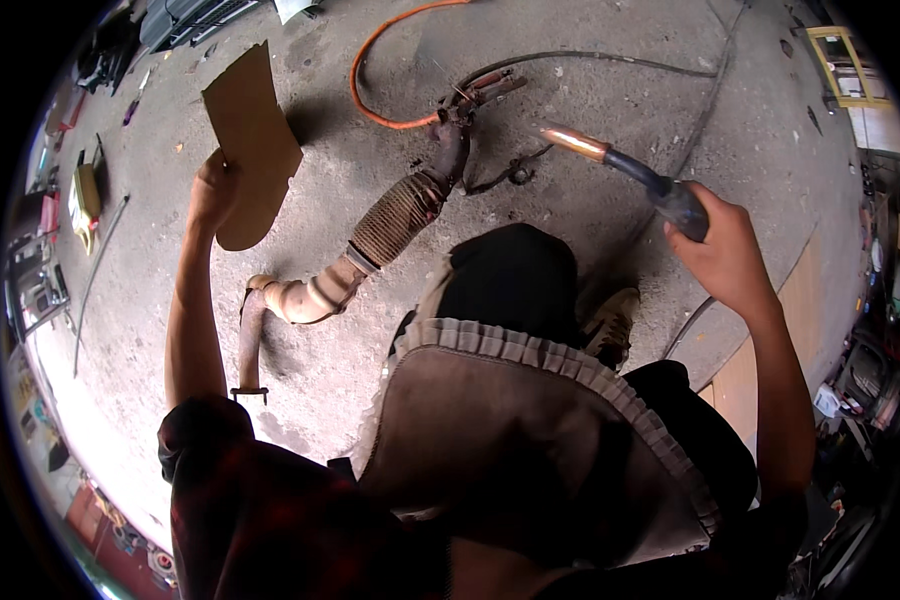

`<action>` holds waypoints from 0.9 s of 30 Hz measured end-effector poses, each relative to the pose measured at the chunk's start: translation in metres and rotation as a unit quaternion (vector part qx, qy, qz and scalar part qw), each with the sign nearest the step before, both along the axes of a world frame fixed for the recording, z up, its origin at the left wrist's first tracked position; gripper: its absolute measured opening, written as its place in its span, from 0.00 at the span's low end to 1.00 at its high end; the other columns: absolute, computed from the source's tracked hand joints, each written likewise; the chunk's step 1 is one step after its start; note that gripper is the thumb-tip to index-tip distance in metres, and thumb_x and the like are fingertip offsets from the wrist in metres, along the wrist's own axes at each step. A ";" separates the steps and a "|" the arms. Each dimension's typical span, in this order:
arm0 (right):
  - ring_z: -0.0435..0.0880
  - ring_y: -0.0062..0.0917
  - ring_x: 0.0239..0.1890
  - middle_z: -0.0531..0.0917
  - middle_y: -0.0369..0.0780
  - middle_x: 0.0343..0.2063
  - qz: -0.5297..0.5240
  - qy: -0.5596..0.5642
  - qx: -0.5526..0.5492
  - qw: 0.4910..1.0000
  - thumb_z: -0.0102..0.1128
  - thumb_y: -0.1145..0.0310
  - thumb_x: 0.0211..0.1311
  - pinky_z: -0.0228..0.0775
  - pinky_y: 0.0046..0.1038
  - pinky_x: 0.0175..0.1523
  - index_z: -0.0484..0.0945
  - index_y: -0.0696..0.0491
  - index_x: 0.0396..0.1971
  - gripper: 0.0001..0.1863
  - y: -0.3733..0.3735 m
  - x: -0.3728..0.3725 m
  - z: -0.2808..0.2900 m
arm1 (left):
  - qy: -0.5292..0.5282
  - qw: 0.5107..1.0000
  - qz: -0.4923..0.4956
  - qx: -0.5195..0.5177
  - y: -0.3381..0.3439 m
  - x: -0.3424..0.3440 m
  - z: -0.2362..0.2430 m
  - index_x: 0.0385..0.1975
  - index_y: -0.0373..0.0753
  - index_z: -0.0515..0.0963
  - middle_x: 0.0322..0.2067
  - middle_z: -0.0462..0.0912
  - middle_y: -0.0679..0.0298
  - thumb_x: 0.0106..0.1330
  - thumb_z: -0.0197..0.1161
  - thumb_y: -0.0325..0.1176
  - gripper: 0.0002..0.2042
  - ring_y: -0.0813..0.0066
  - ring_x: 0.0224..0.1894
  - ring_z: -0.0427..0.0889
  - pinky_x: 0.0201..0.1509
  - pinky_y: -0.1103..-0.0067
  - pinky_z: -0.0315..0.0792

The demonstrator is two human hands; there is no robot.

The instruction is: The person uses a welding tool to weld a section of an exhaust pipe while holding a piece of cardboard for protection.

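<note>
"Where's the rusty, bent metal pipe (395,222) with the ribbed middle?"
"On the grey concrete floor (600,95), between both hands."
"The copper-nosed, black-handled torch (625,170)?"
"Right of the pipe, apart from it; the right hand's (727,245) fingers wrap its handle."
"The left hand (215,190)?"
"Left of the pipe, fingers pinching a flat brown sheet's (255,140) edge."
"And beyond?"
"An orange cable (358,70) curves to the pipe's far end."

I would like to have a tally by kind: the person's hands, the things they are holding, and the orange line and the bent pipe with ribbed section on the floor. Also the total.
Hands: 2 (left hand, right hand)
Held things: 2 (brown sheet, torch)
Orange line: 1
Bent pipe: 1
Total: 6
</note>
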State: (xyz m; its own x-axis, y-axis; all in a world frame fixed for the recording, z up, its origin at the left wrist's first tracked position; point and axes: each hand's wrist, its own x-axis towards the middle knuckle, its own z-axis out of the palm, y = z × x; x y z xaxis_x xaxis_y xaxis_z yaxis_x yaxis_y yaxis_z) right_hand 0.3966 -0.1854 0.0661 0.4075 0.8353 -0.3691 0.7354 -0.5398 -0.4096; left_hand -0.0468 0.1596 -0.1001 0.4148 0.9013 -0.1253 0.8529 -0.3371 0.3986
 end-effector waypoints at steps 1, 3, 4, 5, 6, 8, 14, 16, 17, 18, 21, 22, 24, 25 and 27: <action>0.82 0.44 0.31 0.81 0.49 0.25 0.021 0.003 -0.005 1.000 0.62 0.70 0.50 0.71 0.35 0.37 0.77 0.55 0.43 0.17 -0.002 0.008 -0.012 | 0.003 1.000 0.010 -0.008 -0.001 0.003 -0.002 0.42 0.37 0.77 0.34 0.82 0.46 0.64 0.51 0.36 0.14 0.48 0.41 0.82 0.43 0.64 0.73; 0.81 0.46 0.33 0.81 0.50 0.27 0.068 0.016 -0.007 0.998 0.61 0.70 0.49 0.72 0.38 0.38 0.77 0.54 0.42 0.17 -0.001 0.026 -0.040 | 0.025 0.999 0.037 0.009 -0.002 0.002 0.001 0.43 0.37 0.78 0.34 0.82 0.47 0.64 0.52 0.37 0.14 0.51 0.39 0.83 0.42 0.66 0.73; 0.81 0.46 0.33 0.81 0.50 0.26 0.088 0.023 -0.017 0.996 0.61 0.70 0.49 0.71 0.39 0.38 0.77 0.54 0.41 0.16 -0.003 0.036 -0.053 | 0.042 0.997 0.052 0.028 -0.006 -0.001 0.002 0.43 0.37 0.77 0.33 0.82 0.48 0.64 0.52 0.38 0.14 0.53 0.38 0.83 0.42 0.67 0.73; 0.81 0.45 0.32 0.81 0.51 0.26 0.092 0.039 -0.026 0.995 0.61 0.70 0.49 0.71 0.38 0.38 0.77 0.55 0.41 0.16 -0.001 0.048 -0.067 | 0.058 0.995 0.069 0.047 -0.011 -0.005 0.003 0.43 0.37 0.77 0.33 0.82 0.48 0.64 0.53 0.38 0.14 0.55 0.38 0.83 0.41 0.68 0.73; 0.81 0.45 0.32 0.80 0.51 0.26 0.100 0.064 -0.031 0.992 0.61 0.70 0.49 0.71 0.38 0.37 0.77 0.56 0.40 0.16 0.003 0.056 -0.080 | 0.077 0.989 0.100 0.073 -0.021 -0.010 0.031 0.42 0.36 0.77 0.33 0.83 0.49 0.64 0.53 0.38 0.14 0.56 0.38 0.83 0.41 0.69 0.73; 0.81 0.43 0.29 0.80 0.50 0.24 0.112 0.102 -0.068 0.986 0.60 0.70 0.50 0.71 0.36 0.36 0.77 0.57 0.39 0.15 0.014 0.074 -0.098 | 0.012 0.982 0.138 0.130 -0.039 -0.030 0.032 0.43 0.35 0.77 0.36 0.83 0.51 0.66 0.55 0.37 0.13 0.59 0.39 0.83 0.42 0.71 0.74; 0.75 0.19 0.22 0.73 0.33 0.18 0.249 0.331 -0.164 0.895 0.62 0.72 0.51 0.69 0.28 0.29 0.74 0.61 0.31 0.11 0.086 0.098 -0.120 | -0.281 0.916 0.288 0.006 -0.193 -0.031 0.083 0.56 0.33 0.70 0.45 0.78 0.63 0.70 0.54 0.33 0.17 0.78 0.47 0.75 0.50 0.81 0.67; 0.72 0.15 0.17 0.74 0.33 0.18 0.253 0.382 -0.224 0.860 0.62 0.71 0.53 0.66 0.21 0.23 0.74 0.59 0.32 0.10 0.111 0.083 -0.118 | -0.310 0.886 0.344 0.029 -0.260 -0.035 0.091 0.56 0.32 0.70 0.43 0.79 0.61 0.71 0.55 0.35 0.18 0.78 0.46 0.75 0.50 0.81 0.67; 0.71 0.13 0.16 0.74 0.32 0.18 0.269 0.388 -0.223 0.853 0.62 0.71 0.54 0.65 0.20 0.21 0.74 0.58 0.33 0.10 0.118 0.080 -0.116 | -0.323 0.862 0.388 0.039 -0.293 -0.036 0.087 0.56 0.32 0.70 0.43 0.78 0.61 0.71 0.55 0.35 0.18 0.78 0.46 0.75 0.50 0.81 0.67; 0.71 0.13 0.16 0.74 0.32 0.18 0.283 0.405 -0.221 0.841 0.62 0.71 0.54 0.65 0.20 0.21 0.74 0.59 0.33 0.10 0.123 0.064 -0.128 | -0.362 0.815 0.446 0.077 -0.316 0.003 0.117 0.56 0.32 0.70 0.44 0.78 0.61 0.71 0.55 0.35 0.18 0.77 0.48 0.74 0.52 0.81 0.66; 0.71 0.14 0.16 0.74 0.32 0.18 0.292 0.412 -0.182 0.844 0.63 0.71 0.55 0.65 0.21 0.22 0.74 0.59 0.34 0.10 0.128 0.042 -0.128 | -0.340 0.744 0.567 0.101 -0.393 -0.003 0.129 0.57 0.30 0.69 0.53 0.74 0.59 0.71 0.54 0.39 0.21 0.72 0.55 0.70 0.61 0.78 0.61; 0.71 0.14 0.16 0.74 0.32 0.18 0.299 0.400 -0.172 0.849 0.62 0.71 0.55 0.65 0.21 0.22 0.74 0.59 0.34 0.10 0.127 0.037 -0.127 | -0.382 0.707 0.592 0.062 -0.428 -0.027 0.125 0.57 0.30 0.69 0.53 0.73 0.59 0.70 0.54 0.40 0.22 0.73 0.57 0.68 0.63 0.79 0.58; 0.72 0.14 0.17 0.75 0.33 0.19 0.316 0.396 -0.169 0.845 0.62 0.72 0.55 0.65 0.22 0.22 0.75 0.60 0.34 0.09 0.127 0.025 -0.129 | -0.384 0.656 0.647 0.061 -0.464 -0.009 0.150 0.53 0.32 0.72 0.47 0.77 0.63 0.70 0.55 0.38 0.18 0.78 0.50 0.73 0.55 0.83 0.65; 0.71 0.14 0.17 0.75 0.33 0.19 0.322 0.391 -0.169 0.846 0.61 0.72 0.55 0.65 0.22 0.22 0.75 0.59 0.34 0.09 0.125 0.024 -0.131 | -0.395 0.635 0.663 0.029 -0.481 -0.006 0.155 0.53 0.32 0.72 0.48 0.76 0.63 0.70 0.55 0.39 0.18 0.78 0.50 0.73 0.55 0.83 0.65; 0.71 0.14 0.17 0.75 0.33 0.20 0.324 0.367 -0.170 0.856 0.61 0.73 0.55 0.64 0.22 0.22 0.75 0.59 0.35 0.09 0.122 0.026 -0.134 | -0.402 0.598 0.692 0.037 -0.500 0.000 0.134 0.54 0.32 0.71 0.49 0.76 0.62 0.69 0.56 0.39 0.20 0.78 0.50 0.74 0.55 0.83 0.65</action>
